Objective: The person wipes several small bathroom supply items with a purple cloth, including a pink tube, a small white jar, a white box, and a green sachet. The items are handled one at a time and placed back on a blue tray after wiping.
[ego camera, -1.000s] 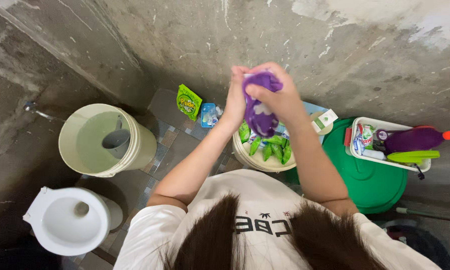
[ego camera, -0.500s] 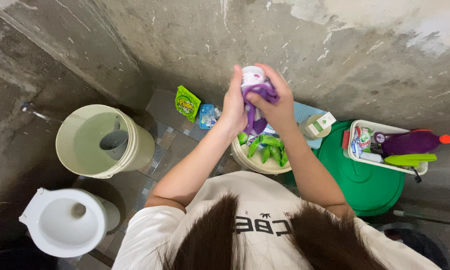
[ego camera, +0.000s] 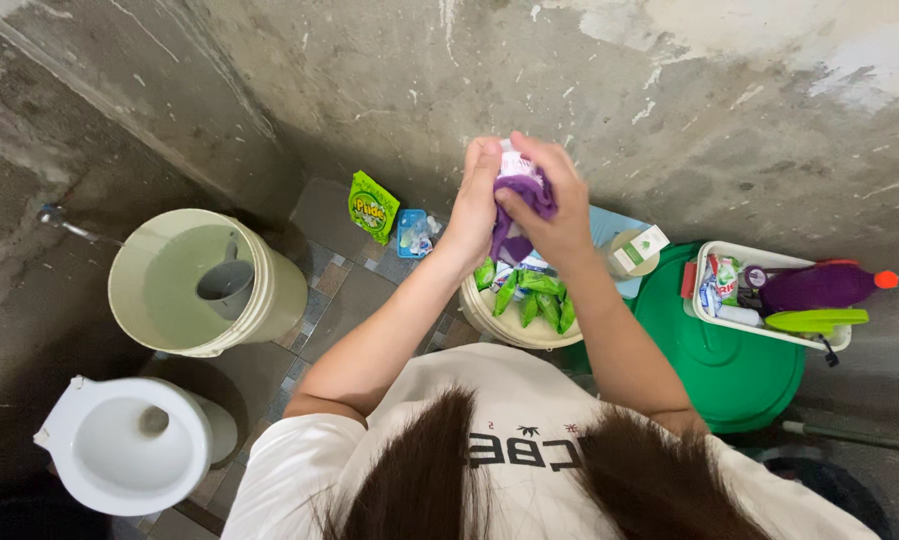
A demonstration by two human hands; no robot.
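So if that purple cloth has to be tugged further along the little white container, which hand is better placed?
Probably the right hand: it pinches the purple cloth, while the left hand steadies the white container from the side.

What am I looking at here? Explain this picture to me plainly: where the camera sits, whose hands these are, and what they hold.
The camera is worn on a person's head and looks straight down, so you see hair, a white shirt and both bare arms. There is no machine. The left hand and right hand are closed together on a purple pouch with a white top, held up near the concrete wall. Below them stands a cream bucket holding green sachets. To the left are a larger bucket of water with a grey dipper in it, and a white toilet bowl. To the right, a white tray of cleaning items rests on a green lid.
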